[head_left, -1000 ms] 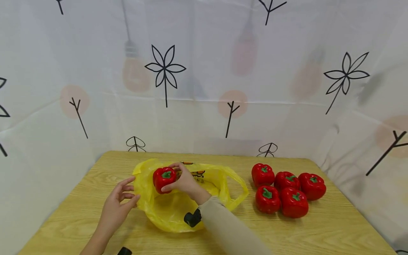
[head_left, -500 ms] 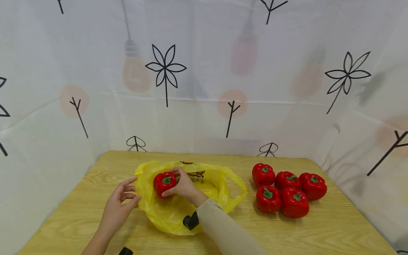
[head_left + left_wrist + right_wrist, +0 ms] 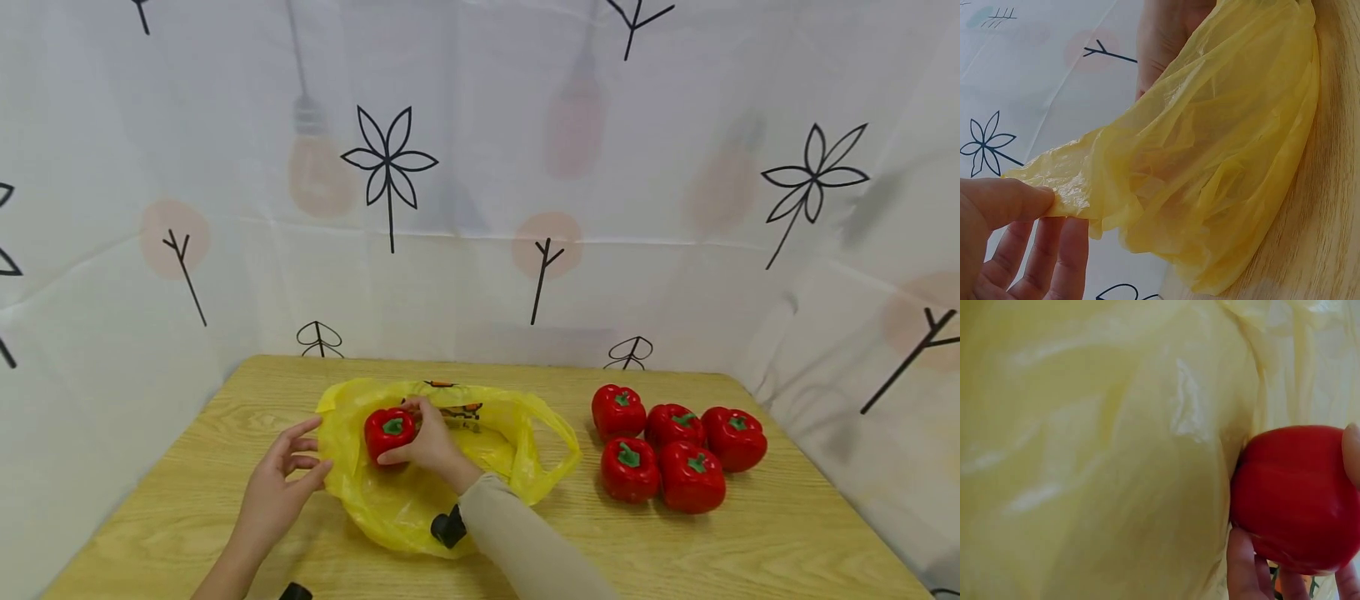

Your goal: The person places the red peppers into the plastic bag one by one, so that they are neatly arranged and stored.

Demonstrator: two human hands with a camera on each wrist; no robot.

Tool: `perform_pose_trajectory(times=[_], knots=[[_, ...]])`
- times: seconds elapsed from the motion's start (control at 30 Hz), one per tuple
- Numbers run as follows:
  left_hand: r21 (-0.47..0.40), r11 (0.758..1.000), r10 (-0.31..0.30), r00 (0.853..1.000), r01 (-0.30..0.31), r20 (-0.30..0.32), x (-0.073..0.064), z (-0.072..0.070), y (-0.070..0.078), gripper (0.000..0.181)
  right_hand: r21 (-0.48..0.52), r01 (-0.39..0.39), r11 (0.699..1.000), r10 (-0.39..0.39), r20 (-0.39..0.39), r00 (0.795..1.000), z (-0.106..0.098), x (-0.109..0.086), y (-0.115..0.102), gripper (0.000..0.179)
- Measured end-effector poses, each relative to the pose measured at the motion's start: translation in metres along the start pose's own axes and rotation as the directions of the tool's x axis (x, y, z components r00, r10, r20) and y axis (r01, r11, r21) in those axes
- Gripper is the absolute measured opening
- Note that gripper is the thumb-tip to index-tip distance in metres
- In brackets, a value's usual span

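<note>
A yellow plastic bag (image 3: 405,508) lies with its mouth spread open on the table. Thumb and fingers of my left hand (image 3: 279,483) pinch the bag's left rim; the left wrist view shows the thin film (image 3: 1075,181) caught between them. Inside the mouth, near that left side, my right hand (image 3: 435,442) grips a red bell pepper (image 3: 388,432) with a green stem. Seen from the right wrist, the pepper (image 3: 1294,494) sits against the bag's wall (image 3: 1116,450), thumb on one side and fingers on the other.
Several more red bell peppers (image 3: 693,477) stand grouped on the right of the wooden table (image 3: 795,533). A bag handle loop (image 3: 562,450) sticks out toward them. Behind the table hangs a white patterned cloth (image 3: 480,275).
My right hand has lowered the bell pepper slightly into the bag. The left hand stays at the rim, and the other peppers have not moved.
</note>
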State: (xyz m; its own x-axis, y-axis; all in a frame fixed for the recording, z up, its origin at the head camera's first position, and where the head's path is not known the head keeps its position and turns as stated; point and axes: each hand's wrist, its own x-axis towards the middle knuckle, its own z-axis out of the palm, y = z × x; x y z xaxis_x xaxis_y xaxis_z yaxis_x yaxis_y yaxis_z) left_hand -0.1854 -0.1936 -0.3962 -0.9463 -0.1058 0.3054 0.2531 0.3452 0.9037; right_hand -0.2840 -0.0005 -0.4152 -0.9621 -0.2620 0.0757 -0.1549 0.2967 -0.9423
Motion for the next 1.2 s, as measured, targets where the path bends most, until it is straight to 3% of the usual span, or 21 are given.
perform_pose_trajectory(times=[0.2,0.73,1.2], knots=[[0.002,1.000,-0.003,1.000,0.003,-0.001,0.000,-0.001,0.003,0.052,0.037,-0.004,0.999,0.003,0.035,0.999,-0.006,-0.001,-0.001,0.066],[0.000,1.000,-0.015,1.000,0.015,-0.010,0.000,-0.001,0.004,0.053,0.082,-0.015,0.997,0.015,0.008,1.000,-0.022,-0.009,-0.006,0.056],[0.025,0.998,-0.050,0.999,0.050,0.000,0.003,0.000,0.002,0.053,0.224,0.023,0.974,-0.026,0.010,1.000,-0.035,-0.023,-0.017,0.054]])
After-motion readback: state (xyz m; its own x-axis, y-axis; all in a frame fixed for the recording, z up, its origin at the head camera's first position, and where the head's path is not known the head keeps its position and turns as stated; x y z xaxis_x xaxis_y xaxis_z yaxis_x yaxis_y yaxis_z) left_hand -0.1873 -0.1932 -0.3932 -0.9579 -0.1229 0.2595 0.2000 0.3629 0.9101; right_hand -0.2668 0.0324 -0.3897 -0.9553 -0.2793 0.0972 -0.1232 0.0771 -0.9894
